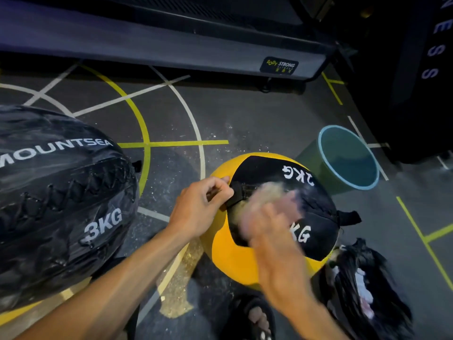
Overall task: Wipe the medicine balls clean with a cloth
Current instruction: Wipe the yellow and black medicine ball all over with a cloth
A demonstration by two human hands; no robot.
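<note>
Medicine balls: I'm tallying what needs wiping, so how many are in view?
2. The black ball marked 3KG is at the left; the yellow ball is in the middle under both hands. Others may lie out of frame.

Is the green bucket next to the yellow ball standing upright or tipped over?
Upright. The green bucket stands on the floor with its open mouth facing up; its blue rim shows as a full ring.

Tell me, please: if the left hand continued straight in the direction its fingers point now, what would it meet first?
Probably the black strap on the yellow medicine ball: the left hand already pinches its end, so the ball's black panel lies directly ahead.
</note>
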